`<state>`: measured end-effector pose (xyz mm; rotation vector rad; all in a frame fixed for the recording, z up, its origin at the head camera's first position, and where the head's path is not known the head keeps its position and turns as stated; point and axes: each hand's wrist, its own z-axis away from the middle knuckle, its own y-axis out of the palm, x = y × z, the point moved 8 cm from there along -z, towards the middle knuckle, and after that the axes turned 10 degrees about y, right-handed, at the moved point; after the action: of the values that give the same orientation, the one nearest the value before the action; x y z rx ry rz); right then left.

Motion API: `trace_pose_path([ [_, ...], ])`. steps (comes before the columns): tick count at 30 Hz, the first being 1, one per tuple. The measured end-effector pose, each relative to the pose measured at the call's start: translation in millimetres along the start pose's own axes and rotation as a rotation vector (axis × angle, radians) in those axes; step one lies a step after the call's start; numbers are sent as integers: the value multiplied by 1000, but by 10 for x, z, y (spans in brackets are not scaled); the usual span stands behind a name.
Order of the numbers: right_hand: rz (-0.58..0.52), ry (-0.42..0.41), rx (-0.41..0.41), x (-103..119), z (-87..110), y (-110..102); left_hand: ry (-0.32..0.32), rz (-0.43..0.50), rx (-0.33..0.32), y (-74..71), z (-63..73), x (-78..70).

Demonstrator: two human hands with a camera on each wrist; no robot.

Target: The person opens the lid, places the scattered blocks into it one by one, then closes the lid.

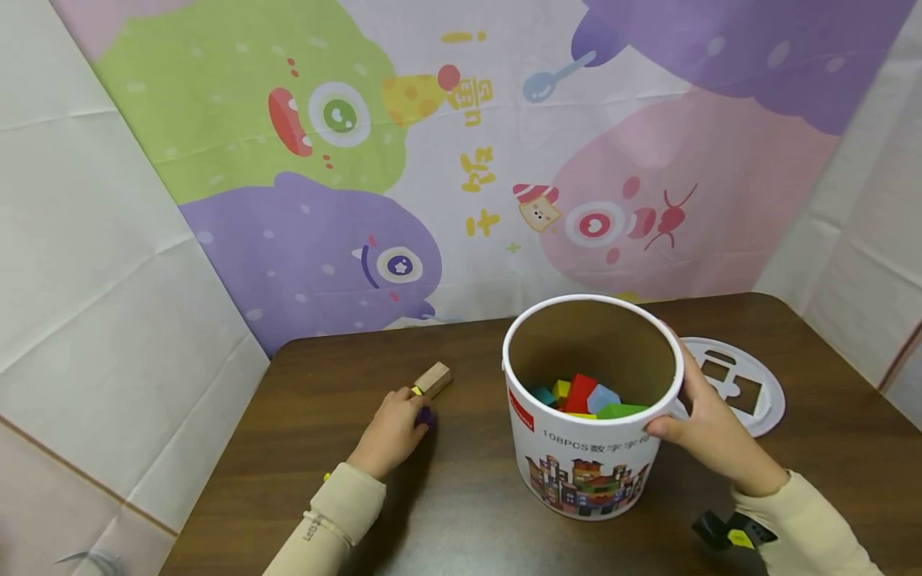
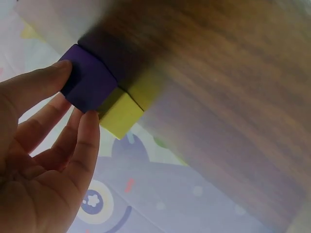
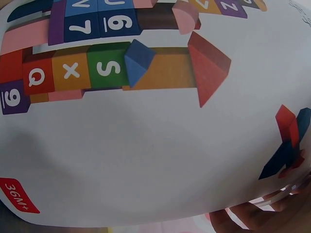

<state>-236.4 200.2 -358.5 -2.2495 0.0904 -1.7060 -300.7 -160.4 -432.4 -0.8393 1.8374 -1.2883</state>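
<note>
White bucket (image 1: 587, 472), open at the top, is right of centre in the scene, with the right hand at its side. Across the far side spreads a cartoon hanging (image 1: 432, 176) with green, purple and pink creatures on it. Below it is the dark brown wood-grain table (image 1: 468, 480). The bucket has coloured building blocks printed round its wall; up close, from the right wrist, Q, X and S can be read on them, with a red 36M+ label.

Right of the bucket and a little farther off lies a white lid (image 1: 767, 376) with shaped cut-outs.

The right hand (image 1: 713, 428) grips the bucket's right side just below the rim, thumb toward the near side, fingers curved round the wall. The left hand (image 1: 392, 436), on the left part of the table, pinches a small block between thumb and fingertips.

At its far side lies a plain wooden block (image 1: 434, 379). Inside the bucket sit loose blocks, among them a red block (image 1: 579, 392) and a green block (image 1: 621, 410). The pinched one is a purple block (image 2: 90, 80), left of the bucket, touching a yellow block (image 2: 121, 114).
</note>
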Motion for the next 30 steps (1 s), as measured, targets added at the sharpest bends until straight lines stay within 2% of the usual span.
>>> trace_pose_path([
  [4, -4, -5, 1, -1, 0, 0, 9, 19, 11, -22, -8, -9],
  [7, -7, -8, 1, -4, -1, -2, 27, 67, -8, -103, -27, -43],
  [12, -9, -12, 2, -6, -2, -3, 35, 182, -65, -351, -85, -135],
  [15, -9, -14, 3, -7, -2, -2, 62, 239, -95, -534, -139, -226],
  [21, -10, -16, 5, -6, -1, 0, 147, 330, -138, -915, -259, -471],
  [27, -14, -15, 5, 6, 2, 5, 278, 303, -239, -1318, -395, -818],
  [30, -17, -21, 4, 1, 7, 3, 342, 305, -276, -1468, -467, -1024],
])
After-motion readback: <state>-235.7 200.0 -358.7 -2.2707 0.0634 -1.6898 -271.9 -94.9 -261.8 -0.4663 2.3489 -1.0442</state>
